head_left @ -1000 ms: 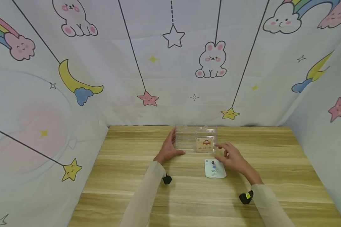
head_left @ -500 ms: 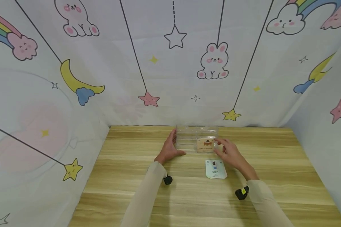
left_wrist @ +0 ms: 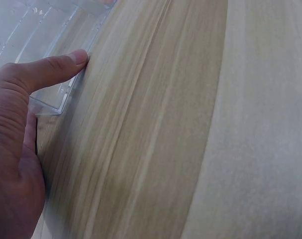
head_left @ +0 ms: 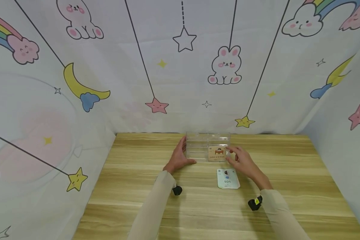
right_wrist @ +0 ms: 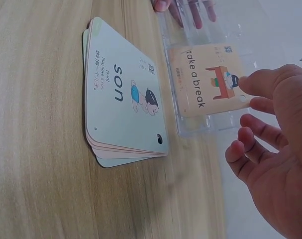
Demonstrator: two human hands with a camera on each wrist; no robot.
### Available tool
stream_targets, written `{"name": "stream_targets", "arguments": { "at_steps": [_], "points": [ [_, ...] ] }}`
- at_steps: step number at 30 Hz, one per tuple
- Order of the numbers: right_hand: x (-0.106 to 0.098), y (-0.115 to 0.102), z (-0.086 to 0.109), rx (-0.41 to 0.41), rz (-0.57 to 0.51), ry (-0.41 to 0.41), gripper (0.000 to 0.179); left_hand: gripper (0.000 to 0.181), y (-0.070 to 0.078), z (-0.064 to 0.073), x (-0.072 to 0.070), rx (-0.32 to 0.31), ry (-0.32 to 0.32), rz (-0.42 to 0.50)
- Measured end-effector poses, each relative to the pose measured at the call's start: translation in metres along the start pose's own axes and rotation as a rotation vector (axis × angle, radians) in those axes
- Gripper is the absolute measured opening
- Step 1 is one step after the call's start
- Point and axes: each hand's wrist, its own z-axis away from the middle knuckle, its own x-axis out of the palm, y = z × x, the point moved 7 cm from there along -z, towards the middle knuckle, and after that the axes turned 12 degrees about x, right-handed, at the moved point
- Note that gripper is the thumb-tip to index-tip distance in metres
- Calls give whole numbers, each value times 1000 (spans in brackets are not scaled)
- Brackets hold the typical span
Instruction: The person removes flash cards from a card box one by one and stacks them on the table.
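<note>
A clear plastic card rack (head_left: 196, 145) with stepped compartments stands at the table's back. My left hand (head_left: 177, 159) holds its left end, the thumb along the front edge; in the left wrist view that thumb (left_wrist: 56, 69) lies straight on the rim. In the rack's front right compartment leans a beige flashcard (head_left: 217, 154) reading "take a break". My right hand (head_left: 244, 163) pinches a top corner of this flashcard (right_wrist: 200, 84) between thumb and index finger, the other fingers loosely bent. Just in front lies a stack of flashcards (right_wrist: 123, 94), a pale green "son" card on top.
The wood-grain table (head_left: 123, 186) extends to both sides and toward me. Behind it hangs a white cloth backdrop (head_left: 183, 83) with cartoon prints. More cloth closes off the left and right sides. A small black camera (head_left: 255, 202) sits at my right wrist.
My right hand has moved slightly left and away from me, from beside the "take a break" flashcard onto its corner. The left hand stays on the rack. The view has shifted a little.
</note>
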Motion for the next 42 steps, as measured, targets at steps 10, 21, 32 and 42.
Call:
{"name": "stream_targets", "arguments": {
  "at_steps": [10,21,32,42],
  "points": [
    [2,-2,4,25,-11,-11,48,128,1,3,-1,12,-6,1],
    [3,-3,9,42,-63,-5,42,129,-1,6,-1,14,-8,-4],
    [11,-6,11,52,-196,-30,33,129,0,9,-1,9,-14,-1],
    [14,-8,10,83,-170,-16,30,128,0,10,-1,18,-14,9]
  ]
}}
